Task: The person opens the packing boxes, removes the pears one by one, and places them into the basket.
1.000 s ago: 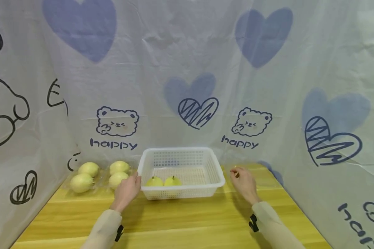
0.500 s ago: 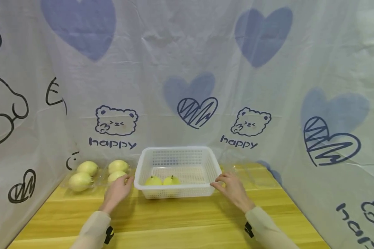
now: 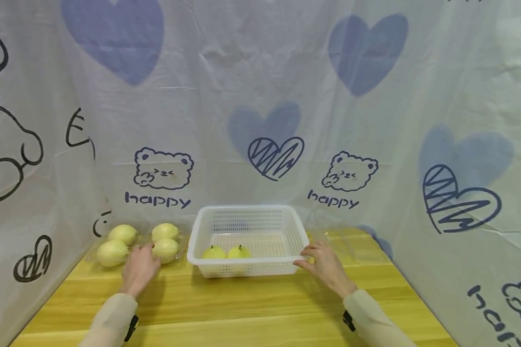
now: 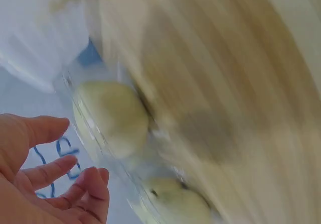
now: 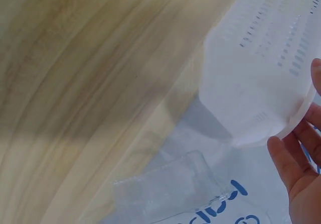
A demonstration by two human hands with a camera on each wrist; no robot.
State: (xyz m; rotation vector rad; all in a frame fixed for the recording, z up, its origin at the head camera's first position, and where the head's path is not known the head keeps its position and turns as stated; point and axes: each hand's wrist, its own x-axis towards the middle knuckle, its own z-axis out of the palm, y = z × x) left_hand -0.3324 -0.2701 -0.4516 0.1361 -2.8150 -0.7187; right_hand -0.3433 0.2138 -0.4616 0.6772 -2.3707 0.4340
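A white plastic basket (image 3: 260,261) with perforated walls stands mid-table, two yellow-green pears (image 3: 239,252) in its front left part. At its front right corner, my right hand (image 3: 327,270) pinches the rim; the right wrist view has the fingertips at that rim. My left hand (image 3: 140,271) is just in front of the gap between two groups of pears in clear plastic trays. Its fingers look bent but spread in the left wrist view, with nothing between them. Next to that hand, a pear (image 4: 111,118) sits in its clear tray.
More pears (image 3: 113,253) sit in a clear plastic tray at the back left. A clear plastic tray (image 5: 165,189) lies right of the basket. White printed sheeting (image 3: 260,72) surrounds the wooden table (image 3: 243,313) at the back and sides.
My left hand has moved left, away from the basket and over toward the pears. My right hand has come in from the right to the basket's rim. The basket has shifted slightly left.
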